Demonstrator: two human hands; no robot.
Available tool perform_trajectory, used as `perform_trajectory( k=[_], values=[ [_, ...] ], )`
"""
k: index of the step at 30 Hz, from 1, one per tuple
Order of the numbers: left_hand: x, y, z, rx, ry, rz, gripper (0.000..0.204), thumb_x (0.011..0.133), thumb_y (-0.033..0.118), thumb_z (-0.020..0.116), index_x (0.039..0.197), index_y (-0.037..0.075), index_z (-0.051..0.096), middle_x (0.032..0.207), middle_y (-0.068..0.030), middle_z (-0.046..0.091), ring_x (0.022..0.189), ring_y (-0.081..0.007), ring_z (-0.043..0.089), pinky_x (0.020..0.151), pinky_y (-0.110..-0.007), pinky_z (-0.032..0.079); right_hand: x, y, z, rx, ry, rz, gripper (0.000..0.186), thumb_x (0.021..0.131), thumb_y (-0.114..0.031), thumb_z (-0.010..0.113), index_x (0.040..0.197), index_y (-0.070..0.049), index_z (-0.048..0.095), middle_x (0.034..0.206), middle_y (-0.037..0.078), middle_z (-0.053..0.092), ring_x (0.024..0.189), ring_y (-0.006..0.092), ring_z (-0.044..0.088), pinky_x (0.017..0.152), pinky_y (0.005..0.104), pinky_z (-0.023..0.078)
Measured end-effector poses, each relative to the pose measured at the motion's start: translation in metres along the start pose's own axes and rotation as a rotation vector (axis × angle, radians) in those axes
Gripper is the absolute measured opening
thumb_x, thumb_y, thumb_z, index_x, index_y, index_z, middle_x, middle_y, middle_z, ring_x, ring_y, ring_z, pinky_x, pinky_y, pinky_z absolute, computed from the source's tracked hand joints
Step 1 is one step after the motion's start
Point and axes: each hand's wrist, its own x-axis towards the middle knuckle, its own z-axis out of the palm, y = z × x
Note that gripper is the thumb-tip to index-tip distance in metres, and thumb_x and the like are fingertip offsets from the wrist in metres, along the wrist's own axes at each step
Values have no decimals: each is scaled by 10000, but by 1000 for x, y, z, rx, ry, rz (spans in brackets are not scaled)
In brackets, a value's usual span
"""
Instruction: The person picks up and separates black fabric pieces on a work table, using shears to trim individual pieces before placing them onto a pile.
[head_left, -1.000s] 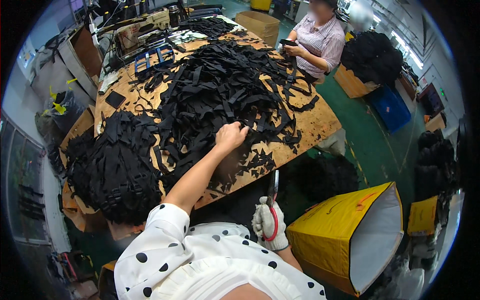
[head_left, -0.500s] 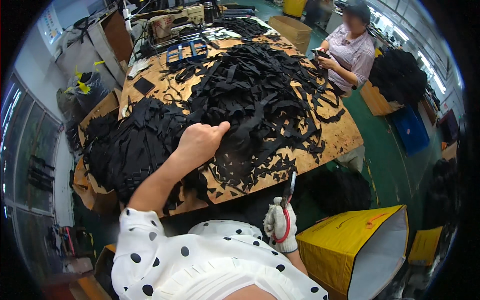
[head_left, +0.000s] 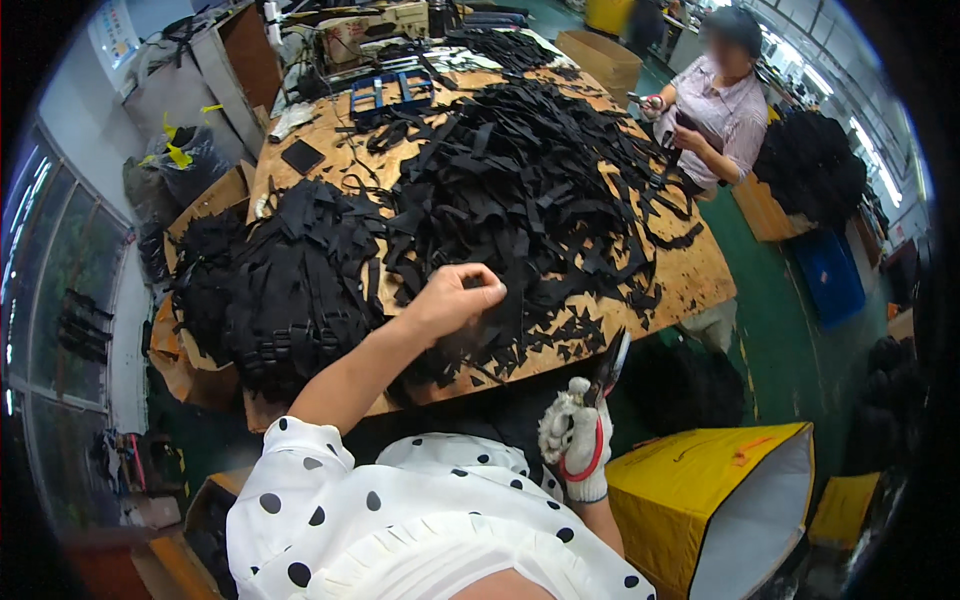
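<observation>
My bare left hand point(head_left: 455, 302) is closed in a pinch over the near side of a large heap of black fabric strips point(head_left: 520, 165). A black strip point(head_left: 512, 318) runs at its fingertips, and the pinch appears to be on its edge. My right hand point(head_left: 580, 440), in a white knitted glove, is closed on red-handled scissors point(head_left: 612, 368). Their blades point up and away, just off the table's near edge. Small black triangular offcuts point(head_left: 565, 335) lie scattered on the wood between the two hands.
A second black pile point(head_left: 290, 270) covers the left of the wooden table point(head_left: 695, 275). A blue tray point(head_left: 392, 92) and a dark flat phone-like object point(head_left: 302, 156) lie farther back. A yellow bag point(head_left: 665, 490) stands open at right. A co-worker point(head_left: 715, 120) works across the table.
My left hand has moved right and nearer, its fingers now pinched by a strip. My right hand has shifted right and up with the scissors. The co-worker's hands have moved apart.
</observation>
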Motion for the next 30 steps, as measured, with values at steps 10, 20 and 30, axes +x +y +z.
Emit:
perform_trajectory(
  k=[10, 20, 30],
  values=[
    [-10, -21, 58, 146, -110, 91, 157, 824, 163, 645, 803, 16, 592, 693, 27, 547, 626, -36, 467, 566, -214, 391, 4, -10, 5, -859, -64, -203, 550, 903, -435, 477, 1302, -63, 407, 865, 85, 629, 708, 221, 611, 627, 329, 480],
    [-14, -23, 64, 269, -151, 108, 166, 802, 146, 636, 769, -9, 583, 684, 6, 562, 654, -60, 488, 608, -241, 423, 5, -6, -2, -1072, -176, -235, 586, 907, -440, 440, 1321, -32, 360, 863, 178, 626, 748, 357, 617, 644, 396, 480],
    [-9, -26, 60, 301, -163, 95, 164, 796, 144, 627, 749, -2, 571, 676, 2, 557, 646, -68, 490, 591, -240, 414, 8, 9, -6, -844, -174, -287, 503, 915, -384, 450, 1271, -31, 421, 819, 112, 619, 656, 254, 602, 598, 337, 476]
  ],
)
